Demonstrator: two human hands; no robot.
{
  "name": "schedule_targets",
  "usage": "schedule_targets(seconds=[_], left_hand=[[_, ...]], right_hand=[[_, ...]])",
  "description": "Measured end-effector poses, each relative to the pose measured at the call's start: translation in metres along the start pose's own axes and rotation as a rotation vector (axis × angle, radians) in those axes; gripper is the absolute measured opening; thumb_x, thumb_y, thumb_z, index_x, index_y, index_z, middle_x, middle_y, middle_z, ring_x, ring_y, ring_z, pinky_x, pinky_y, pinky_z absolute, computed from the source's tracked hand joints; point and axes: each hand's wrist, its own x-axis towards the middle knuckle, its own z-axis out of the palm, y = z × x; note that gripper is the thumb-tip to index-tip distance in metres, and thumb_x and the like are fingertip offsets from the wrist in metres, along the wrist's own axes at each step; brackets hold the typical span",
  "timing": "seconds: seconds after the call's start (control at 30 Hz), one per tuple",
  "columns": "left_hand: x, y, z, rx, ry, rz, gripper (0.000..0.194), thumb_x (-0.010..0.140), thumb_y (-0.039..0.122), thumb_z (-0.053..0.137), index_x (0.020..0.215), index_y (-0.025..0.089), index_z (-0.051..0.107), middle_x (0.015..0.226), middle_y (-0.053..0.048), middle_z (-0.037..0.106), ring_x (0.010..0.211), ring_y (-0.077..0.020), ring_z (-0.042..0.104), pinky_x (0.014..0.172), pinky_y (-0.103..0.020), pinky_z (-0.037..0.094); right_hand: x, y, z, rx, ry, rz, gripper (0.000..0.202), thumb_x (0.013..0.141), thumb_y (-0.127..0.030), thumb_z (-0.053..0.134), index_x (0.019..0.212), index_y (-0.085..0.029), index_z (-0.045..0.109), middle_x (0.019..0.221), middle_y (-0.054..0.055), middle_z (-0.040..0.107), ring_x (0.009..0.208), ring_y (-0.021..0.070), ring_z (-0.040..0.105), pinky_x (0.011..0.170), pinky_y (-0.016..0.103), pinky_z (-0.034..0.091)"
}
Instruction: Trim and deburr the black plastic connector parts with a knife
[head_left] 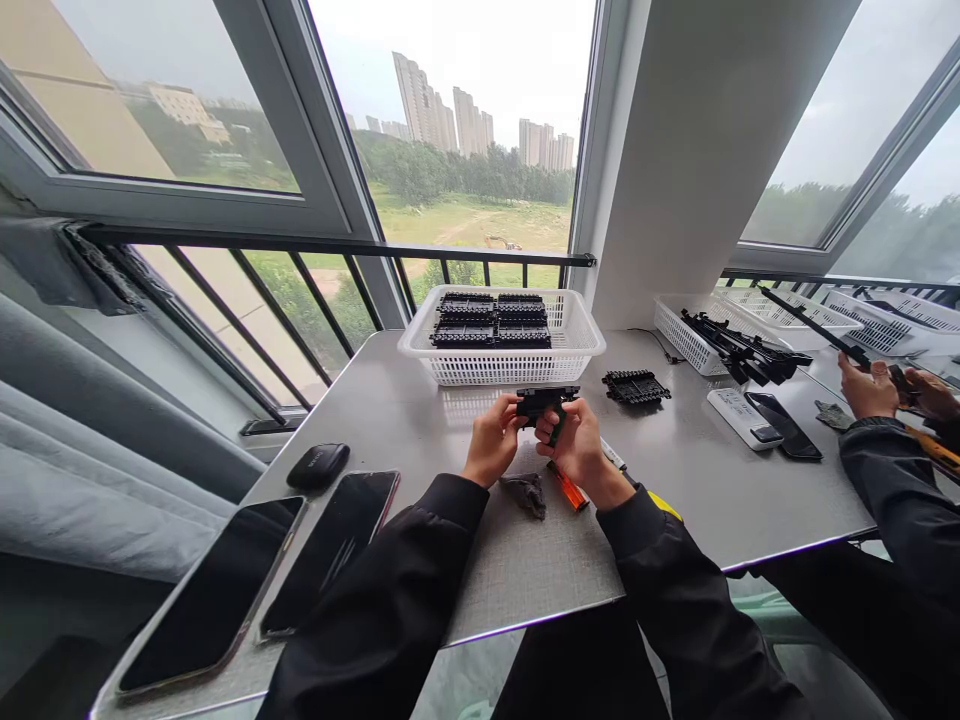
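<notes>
Between my two hands, above the table, is a small black part (537,402) with toothed edges. My left hand (493,440) pinches its left end. My right hand (577,443) grips its right end, and a dark green piece (557,426) shows between the fingers of that hand. Just beyond the hands stands a white basket (502,372) holding several black toothed parts (491,322). Below the hands on the table lie a crumpled dark cloth (527,494) and an orange tool (568,488). A yellow item (665,505) is partly hidden by my right sleeve.
Two large phones (217,585) and a black case (318,466) lie at left. Right of the basket is a stack of black parts (636,388), then a power strip (742,418), a phone (784,427) and more baskets. Another person's hands (870,390) hold a long black part.
</notes>
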Motion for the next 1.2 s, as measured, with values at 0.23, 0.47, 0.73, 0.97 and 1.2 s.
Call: schedule_targets(seconds=[0.23, 0.47, 0.73, 0.97, 1.2], left_hand=[[-0.002, 0.0, 0.002, -0.021, -0.018, -0.004, 0.02, 0.073, 0.016, 0.055, 0.09, 0.025, 0.059, 0.088, -0.002, 0.074, 0.091, -0.0231, 0.071, 0.085, -0.037, 0.055], [0.005, -0.003, -0.002, -0.112, 0.155, -0.107, 0.024, 0.074, 0.029, 0.065, 0.094, 0.019, 0.056, 0.092, -0.007, 0.071, 0.086, -0.0223, 0.069, 0.077, -0.036, 0.057], [0.012, -0.008, -0.005, -0.611, 0.251, -0.349, 0.044, 0.069, 0.032, 0.073, 0.101, 0.022, 0.044, 0.099, -0.003, 0.062, 0.076, -0.0132, 0.066, 0.073, -0.032, 0.056], [0.008, -0.002, -0.002, -0.683, 0.148, -0.341, 0.053, 0.064, 0.024, 0.076, 0.103, 0.024, 0.039, 0.101, -0.001, 0.062, 0.09, -0.0165, 0.065, 0.083, -0.041, 0.057], [0.011, -0.002, -0.005, -0.482, 0.119, -0.344, 0.037, 0.074, 0.047, 0.065, 0.094, 0.016, 0.059, 0.089, -0.003, 0.065, 0.072, -0.0153, 0.063, 0.064, -0.034, 0.061]], right_hand=[[-0.002, 0.004, 0.006, -0.163, -0.035, 0.058, 0.026, 0.069, -0.045, 0.047, 0.062, -0.022, 0.039, 0.061, -0.003, 0.031, 0.054, 0.0115, 0.027, 0.046, 0.023, 0.021], [0.002, 0.01, 0.003, -0.437, 0.084, -0.141, 0.035, 0.071, -0.049, 0.06, 0.066, -0.022, 0.038, 0.062, -0.006, 0.033, 0.055, 0.0104, 0.028, 0.05, 0.023, 0.023], [0.013, 0.023, -0.014, -0.851, 0.373, -0.429, 0.037, 0.063, -0.04, 0.075, 0.072, -0.022, 0.045, 0.066, -0.007, 0.044, 0.06, 0.0106, 0.041, 0.055, 0.023, 0.034], [0.016, 0.025, -0.015, -0.588, 0.389, -0.459, 0.03, 0.067, -0.033, 0.068, 0.082, -0.022, 0.045, 0.085, -0.001, 0.059, 0.064, 0.0119, 0.055, 0.052, 0.024, 0.046], [0.024, 0.021, -0.023, -0.439, 0.606, -0.525, 0.026, 0.061, -0.025, 0.06, 0.078, -0.023, 0.039, 0.087, -0.002, 0.057, 0.057, 0.0078, 0.049, 0.049, 0.022, 0.045]])
